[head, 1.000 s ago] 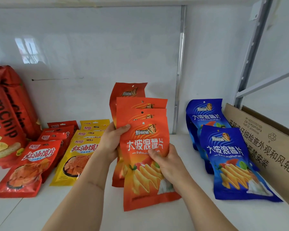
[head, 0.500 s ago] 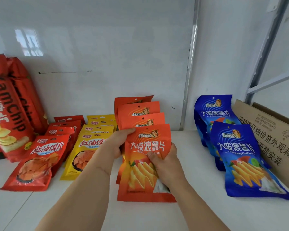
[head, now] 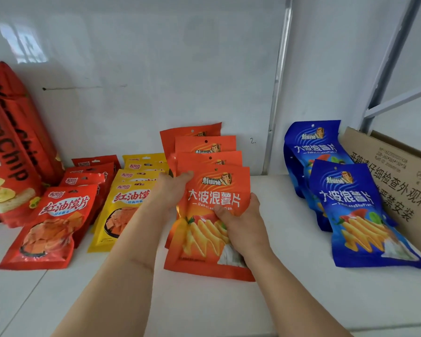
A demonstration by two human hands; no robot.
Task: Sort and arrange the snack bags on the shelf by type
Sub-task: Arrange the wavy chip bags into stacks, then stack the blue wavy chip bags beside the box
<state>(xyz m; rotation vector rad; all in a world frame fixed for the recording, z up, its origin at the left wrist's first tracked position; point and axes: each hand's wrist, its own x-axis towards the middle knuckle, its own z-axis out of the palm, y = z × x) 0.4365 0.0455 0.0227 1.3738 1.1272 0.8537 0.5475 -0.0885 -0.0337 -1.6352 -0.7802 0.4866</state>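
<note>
Several orange wavy-chip bags (head: 212, 193) stand fanned in the middle of the white shelf (head: 289, 300), leaning back toward the wall. My left hand (head: 170, 190) grips the fan's left edge, thumb on the front bag. My right hand (head: 241, 224) holds the front bag from the right, thumb pressed on its face. The bags' bottom edges rest on the shelf. To the right lean blue bags (head: 350, 212) of the same chips. On the left lie a row of yellow bags (head: 129, 203) and a row of red bags (head: 56, 224).
Large red YamChip bags (head: 10, 152) stand at the far left against the wall. A cardboard box (head: 399, 181) leans at the far right behind the blue bags. A metal upright (head: 277, 93) runs down the back wall.
Both hands have lowered the fanned orange bags from mid-air down onto the shelf and pushed them back toward the wall. The other bags have not moved.
</note>
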